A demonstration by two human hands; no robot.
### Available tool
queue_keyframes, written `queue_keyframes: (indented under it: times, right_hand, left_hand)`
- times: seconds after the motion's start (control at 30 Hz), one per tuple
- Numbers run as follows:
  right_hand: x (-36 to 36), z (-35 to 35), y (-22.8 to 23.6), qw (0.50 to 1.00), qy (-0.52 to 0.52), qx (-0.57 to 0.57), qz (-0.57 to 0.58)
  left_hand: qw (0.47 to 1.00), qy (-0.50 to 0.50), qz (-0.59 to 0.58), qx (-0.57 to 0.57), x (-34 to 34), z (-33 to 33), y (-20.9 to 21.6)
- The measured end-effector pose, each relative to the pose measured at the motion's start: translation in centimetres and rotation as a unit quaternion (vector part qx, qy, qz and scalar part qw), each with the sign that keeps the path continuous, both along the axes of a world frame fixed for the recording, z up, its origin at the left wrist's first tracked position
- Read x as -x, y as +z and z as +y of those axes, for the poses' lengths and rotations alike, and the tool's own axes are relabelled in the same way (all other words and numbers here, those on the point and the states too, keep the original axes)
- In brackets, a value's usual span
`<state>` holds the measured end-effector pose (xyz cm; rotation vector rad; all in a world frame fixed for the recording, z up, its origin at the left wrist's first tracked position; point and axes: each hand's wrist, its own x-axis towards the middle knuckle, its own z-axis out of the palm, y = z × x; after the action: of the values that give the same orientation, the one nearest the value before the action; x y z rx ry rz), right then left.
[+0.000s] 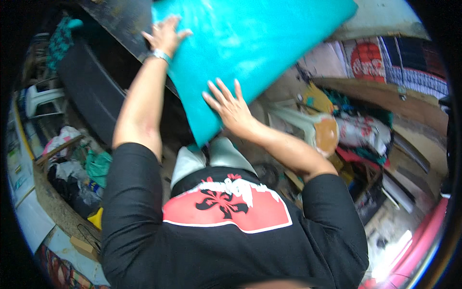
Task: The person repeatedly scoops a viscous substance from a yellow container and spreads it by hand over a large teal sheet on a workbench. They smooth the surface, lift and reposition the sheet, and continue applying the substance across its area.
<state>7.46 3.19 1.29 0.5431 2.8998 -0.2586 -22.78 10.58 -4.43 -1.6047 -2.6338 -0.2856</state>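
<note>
A large, smooth teal sheet (250,43), like vinyl or upholstery fabric, lies over a dark tabletop (118,21), and one pointed corner hangs toward my lap. On its left edge rests my left hand (166,37), fingers spread, a band around the wrist. My right hand (232,108) lies flat on the lower part of the sheet with its fingers apart. Neither hand grips anything. The sheet hides most of the tabletop beneath it.
A pale plastic stool (293,118) with a round tan piece on it stands to the right. Bags and scraps (363,132) are piled beyond it. At left are a large black curved object (89,86), a white stool (44,100) and crumpled bags (72,180).
</note>
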Motion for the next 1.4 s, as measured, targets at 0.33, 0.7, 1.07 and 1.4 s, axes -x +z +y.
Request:
queue_keyframes:
  times: [0.33,0.7,1.07,1.4]
  right_hand:
    - [5.8,10.2,4.6,0.847,-0.241,0.365,0.301]
    - [26.3,29.7,0.9,0.798,-0.310,0.315,0.411]
    - [38.2,46.3,-11.4,0.878,-0.398,0.037,0.264]
    - [36.3,42.9,-4.4,0.831,-0.343,0.041,0.437]
  left_hand:
    - [0.995,-0.075,-0.068,-0.006,1.1,-1.0,1.8]
    - [0.940,-0.233,-0.192,-0.160,6.7,-1.4,1.1]
    - [0.926,-0.212,-0.275,-0.151,7.6,-0.8,0.9]
    - [0.920,-0.212,-0.291,-0.154,7.8,-0.8,1.3]
